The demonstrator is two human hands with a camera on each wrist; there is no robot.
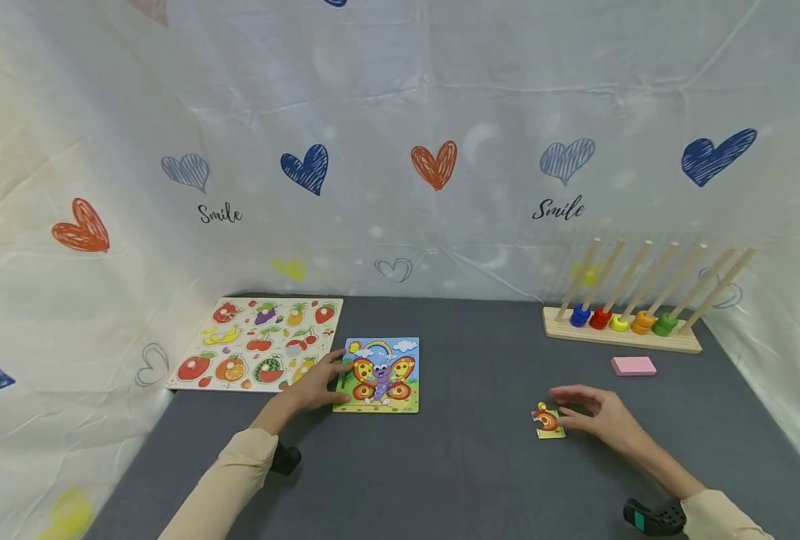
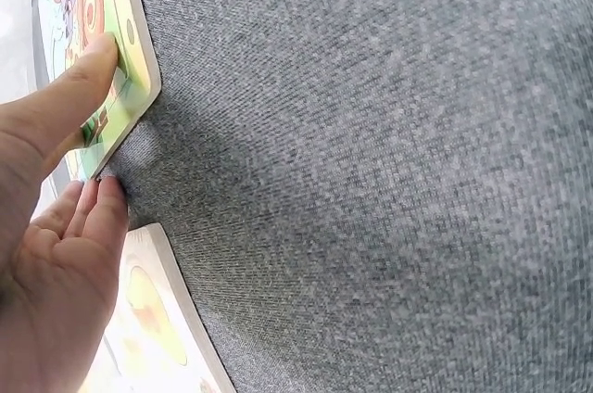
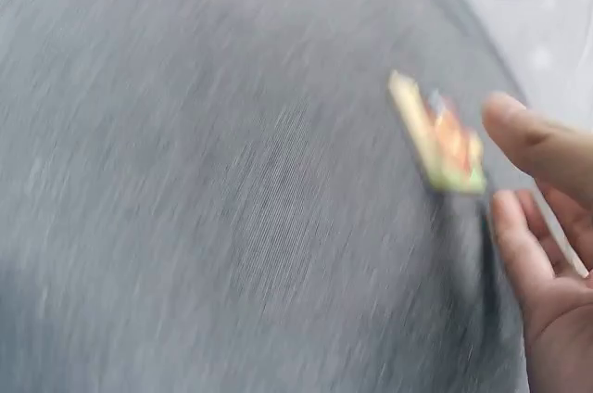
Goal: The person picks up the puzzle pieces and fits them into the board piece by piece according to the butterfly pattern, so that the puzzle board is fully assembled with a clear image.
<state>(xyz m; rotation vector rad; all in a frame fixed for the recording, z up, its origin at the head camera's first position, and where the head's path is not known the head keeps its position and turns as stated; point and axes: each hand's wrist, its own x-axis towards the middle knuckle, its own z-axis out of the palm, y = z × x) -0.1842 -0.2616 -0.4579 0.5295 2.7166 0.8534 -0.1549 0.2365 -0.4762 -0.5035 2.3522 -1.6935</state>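
A square butterfly puzzle board (image 1: 380, 375) lies flat on the dark grey table (image 1: 467, 465). My left hand (image 1: 315, 384) rests at its left side, thumb on the picture and fingertips along the edge, as the left wrist view (image 2: 69, 226) also shows. To the right, my right hand (image 1: 599, 420) is held beside a small puzzle piece (image 1: 548, 421) with orange, yellow and green print. Thumb and fingers are spread apart there. In the right wrist view the piece (image 3: 440, 143) is blurred, with a gap between it and the thumb.
At the back left lies a fruit puzzle board (image 1: 238, 352), partly behind my left hand. A wooden peg stand (image 1: 623, 337) with coloured rings on several rods stands at the back right. In front of it is a pink block (image 1: 633, 366). A white printed curtain (image 1: 373, 112) borders the table.
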